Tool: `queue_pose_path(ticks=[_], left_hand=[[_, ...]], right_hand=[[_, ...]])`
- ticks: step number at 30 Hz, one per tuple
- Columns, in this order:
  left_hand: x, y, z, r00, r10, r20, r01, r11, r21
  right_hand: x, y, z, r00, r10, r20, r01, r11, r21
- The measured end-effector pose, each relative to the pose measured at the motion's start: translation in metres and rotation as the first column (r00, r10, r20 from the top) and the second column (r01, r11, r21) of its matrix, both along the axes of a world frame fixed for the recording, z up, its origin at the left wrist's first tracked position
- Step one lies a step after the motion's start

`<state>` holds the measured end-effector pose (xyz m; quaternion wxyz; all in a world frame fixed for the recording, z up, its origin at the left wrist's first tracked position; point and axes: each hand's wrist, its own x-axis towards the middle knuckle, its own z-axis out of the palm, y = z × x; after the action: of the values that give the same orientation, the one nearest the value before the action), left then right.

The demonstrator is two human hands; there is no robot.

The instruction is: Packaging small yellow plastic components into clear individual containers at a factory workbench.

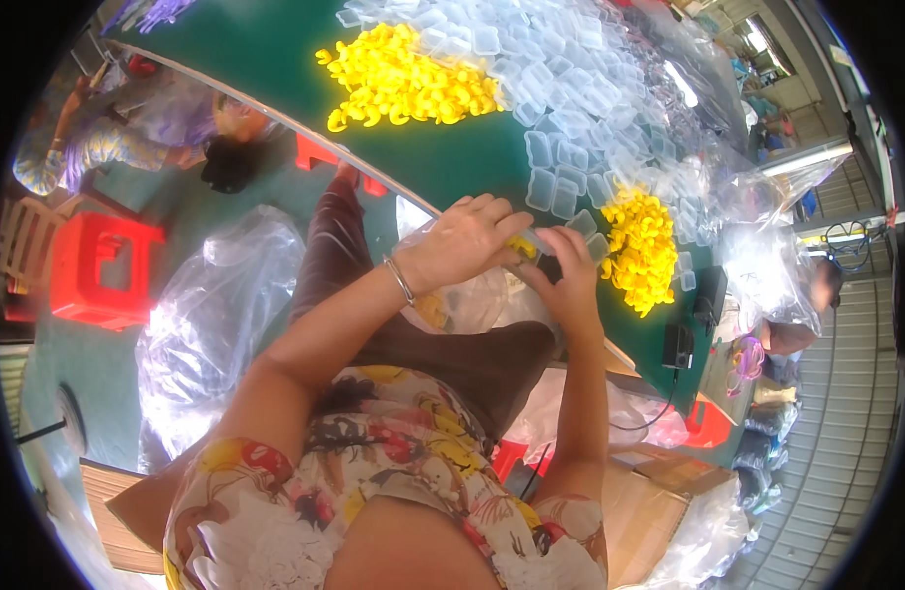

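Note:
Over the near edge of the green table (452, 172), my left hand (464, 241) and my right hand (569, 285) meet around one small clear plastic box (545, 240). A yellow piece (520, 245) shows at the box, under my left fingertips. Both hands are closed, and the fingers hide much of the box. Just right of my right hand lies a small heap of curved yellow pieces (637, 251). A larger heap of the same yellow pieces (403, 81) sits farther off to the left. Many clear plastic boxes (561, 93) are spread between and behind the heaps.
Black devices (678, 346) with a cable stand at the table's right end. Below the table are a clear plastic bag (221, 324), a red stool (103, 270) and a cardboard box (644, 511). Another person (113, 147) is at the far left. Purple strips (157, 12) lie at the far table corner.

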<state>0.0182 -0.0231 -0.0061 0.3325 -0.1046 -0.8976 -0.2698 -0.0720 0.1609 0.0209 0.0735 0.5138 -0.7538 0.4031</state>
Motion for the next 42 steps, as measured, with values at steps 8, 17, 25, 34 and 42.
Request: queue_pose_path(ticks=[8, 17, 25, 34, 42], left_hand=[[-0.002, 0.001, -0.007, 0.999, -0.04, -0.018, 0.041, 0.994, 0.106], [0.052, 0.018, -0.042, 0.958, -0.015, 0.285, 0.001, 0.999, 0.049], [0.062, -0.105, -0.011, 0.791, 0.609, -0.063, -0.589, 0.785, 0.193], [0.034, -0.178, -0.007, 0.66, 0.699, 0.275, -0.728, 0.686, 0.004], [-0.002, -0.167, 0.008, 0.54, 0.745, 0.391, -0.69, 0.658, -0.301]], right_hand=[[0.009, -0.004, -0.009, 0.991, -0.061, 0.116, 0.051, 0.995, 0.086], [-0.016, -0.029, -0.003, 0.829, -0.284, -0.481, 0.377, 0.92, 0.106], [-0.009, -0.019, -0.007, 0.903, -0.192, -0.384, 0.244, 0.965, 0.091], [-0.009, -0.024, -0.015, 0.945, -0.147, -0.294, 0.162, 0.986, 0.029], [-0.004, -0.022, -0.014, 0.941, -0.176, -0.29, 0.2, 0.978, 0.057]])
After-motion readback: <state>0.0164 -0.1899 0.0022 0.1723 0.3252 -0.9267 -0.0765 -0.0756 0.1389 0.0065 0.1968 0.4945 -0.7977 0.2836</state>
